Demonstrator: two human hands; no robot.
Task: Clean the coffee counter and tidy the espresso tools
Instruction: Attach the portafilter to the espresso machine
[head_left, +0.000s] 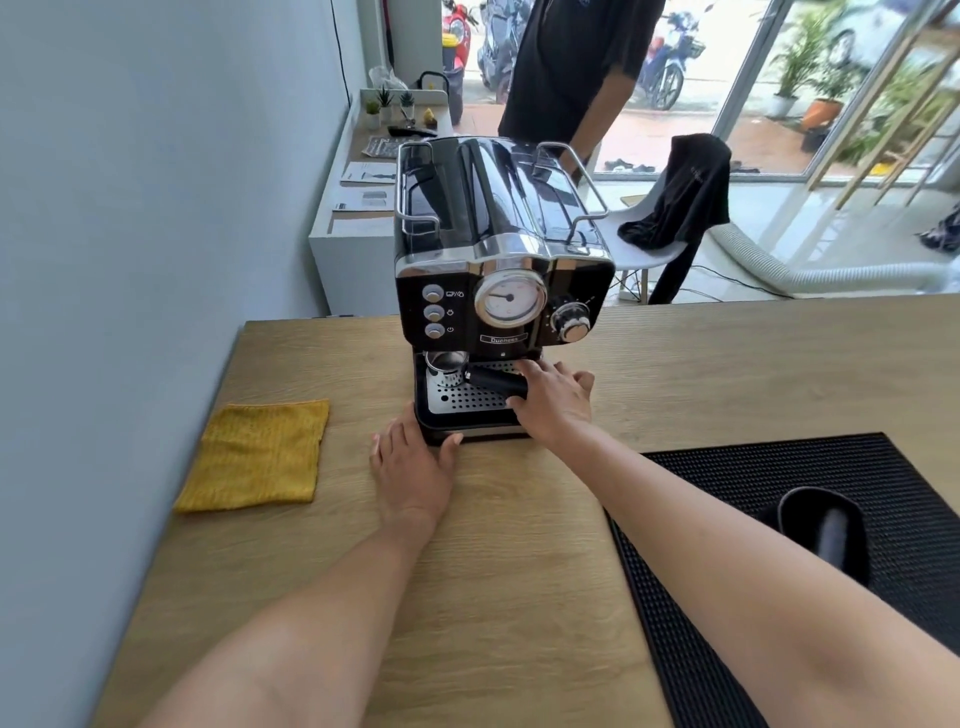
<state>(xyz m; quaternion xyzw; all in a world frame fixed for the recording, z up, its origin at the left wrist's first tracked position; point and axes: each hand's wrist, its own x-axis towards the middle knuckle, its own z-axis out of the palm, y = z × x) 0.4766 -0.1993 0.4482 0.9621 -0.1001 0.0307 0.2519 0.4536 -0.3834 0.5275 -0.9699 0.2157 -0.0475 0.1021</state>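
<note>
Gripping the portafilter (457, 370) by its black handle, my right hand (553, 402) sits under the front of the black and chrome espresso machine (498, 244) on the wooden worktop (519, 571). The fingers (525, 370) of that hand curl over the far side of the handle and the thumb closes on its near side. The handle's end is hidden in my grasp, while the metal basket juts out to the left, just above the perforated drip tray (467, 400). Whether the basket is seated in the machine I cannot tell. My left hand (415, 467) lies flat on the worktop, fingers straight and close together, tips touching the front left corner of the machine's base, thumb splayed along its front edge. A folded yellow cloth (254, 454) lies flat to the left, apart from that hand and near the wall. To the right, a black ribbed mat (909, 467) carries a dark rounded object (826, 535), partly behind my right forearm. A person in a dark shirt (571, 57) stands behind the machine.
</note>
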